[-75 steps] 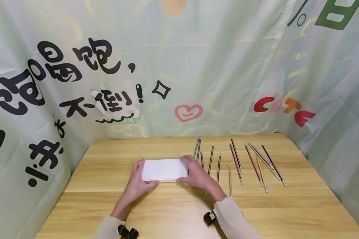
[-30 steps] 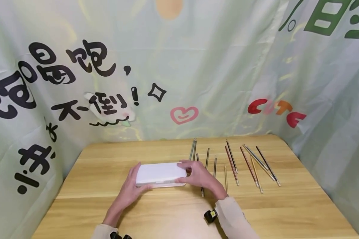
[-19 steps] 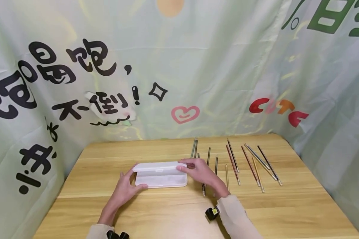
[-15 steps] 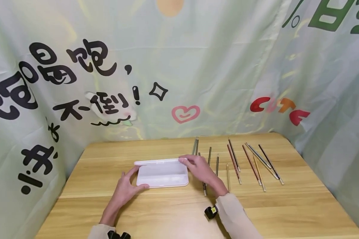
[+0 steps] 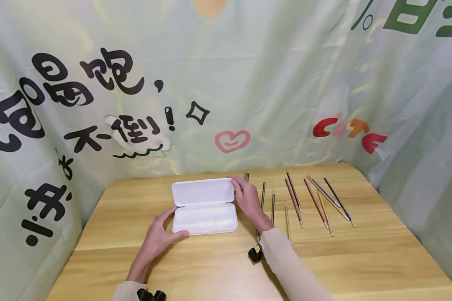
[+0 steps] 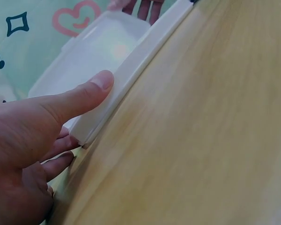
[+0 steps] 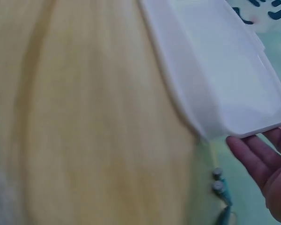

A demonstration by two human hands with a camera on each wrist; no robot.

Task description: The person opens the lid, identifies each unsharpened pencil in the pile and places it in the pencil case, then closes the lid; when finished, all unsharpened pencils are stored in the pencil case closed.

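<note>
A white plastic pencil case stands on the table with its lid (image 5: 203,192) swung up and tilted back from its shallow base (image 5: 205,218). The inside of the base shows bare white. My left hand (image 5: 159,236) grips the base's left end, thumb over the front edge and fingers round the back corner. In the left wrist view that thumb (image 6: 91,91) lies on the case's front rim. At the lid's right edge, my right hand (image 5: 247,201) pinches the lid; in the right wrist view its fingertips (image 7: 243,152) sit under the lid's rim.
Several pencils lie spread on the right of the wooden table (image 5: 109,225), among them a dark red pencil (image 5: 294,202) and a natural-wood pencil (image 5: 287,221). My right forearm (image 5: 286,263) partly covers a few. A printed cloth (image 5: 267,96) hangs behind the table.
The case was closed at first, held by both hands. My right hand has lifted the lid from the front and swung it up and back; my left hand stays at the left end.
</note>
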